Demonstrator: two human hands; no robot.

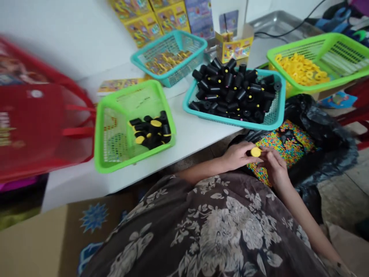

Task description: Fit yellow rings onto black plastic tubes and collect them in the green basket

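Observation:
My left hand (238, 155) is closed around a piece with a round yellow cap (255, 152); whatever lies below the cap is hidden by my fingers. Close to the cap's right side, my right hand (275, 166) has its fingers bent together, with a thin yellowish bit showing at the fingertips. Both hands are over a black plastic bag (331, 154) full of small multicoloured beads or candies (272, 144). Beyond them on the table, a teal basket (233, 122) is heaped with black cylinders (229, 80), some with yellow or pink tips.
At left, a green basket (99, 154) holds black pieces with yellow caps (155, 123). Another green basket (346, 79) contains yellow rings (305, 71). A teal basket (170, 80) of yellow packets stands behind, near printed boxes (173, 17). A red chair (43, 127) is at far left.

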